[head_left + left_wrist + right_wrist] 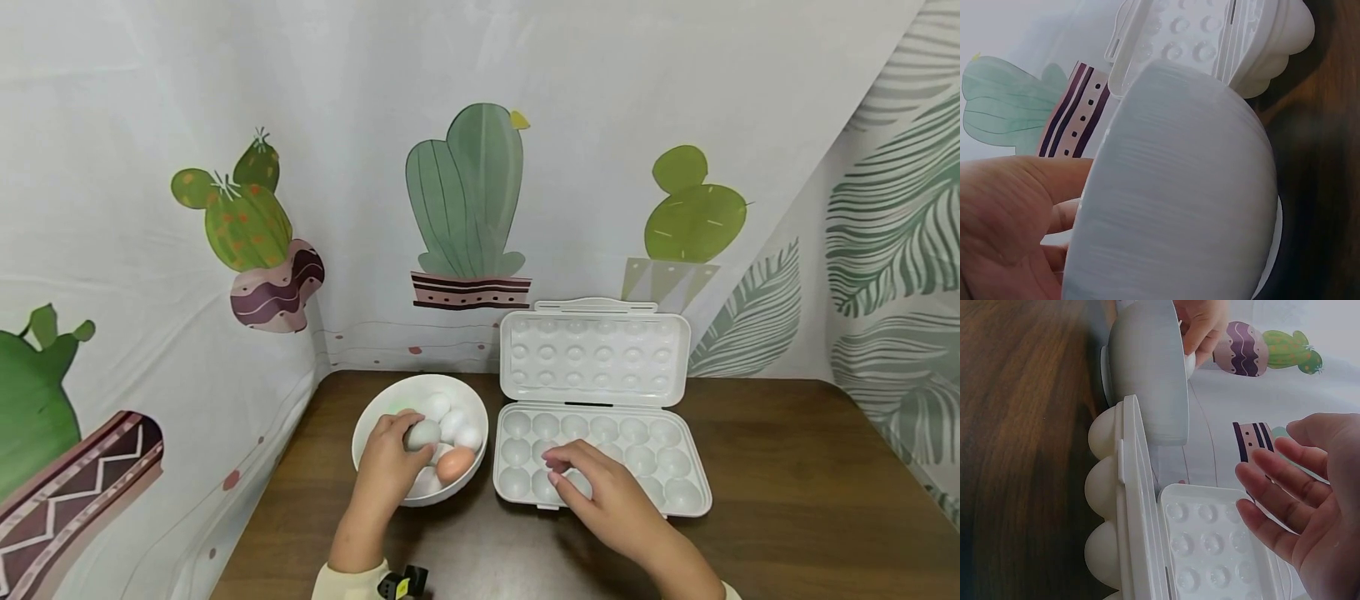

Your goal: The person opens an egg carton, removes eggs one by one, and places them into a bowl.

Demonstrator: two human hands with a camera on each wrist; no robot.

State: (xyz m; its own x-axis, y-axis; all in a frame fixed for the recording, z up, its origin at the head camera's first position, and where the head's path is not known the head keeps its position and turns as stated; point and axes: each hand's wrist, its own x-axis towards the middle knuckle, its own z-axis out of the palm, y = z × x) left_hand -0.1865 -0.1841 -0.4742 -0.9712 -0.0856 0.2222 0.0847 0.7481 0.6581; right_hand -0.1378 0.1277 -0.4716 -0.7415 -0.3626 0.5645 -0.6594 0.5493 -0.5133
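Head view is showing the left hand (390, 458) gripping a white egg (422, 434) over the bowl (367, 433), lower middle of frame, long axis lying sideways. Only the right-wrist view is showing the right hand (1310, 487) hovering open-fingered above the egg tray (678, 500).

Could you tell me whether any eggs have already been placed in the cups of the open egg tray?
No, in the head view every visible cup of the egg tray is empty, and the eggs lie in the white bowl.

Head camera looks down at the wooden table (787, 500) from above. Both wrist cameras sit low and close, sharing the white bowl (1179, 187) and egg tray (1141, 519).
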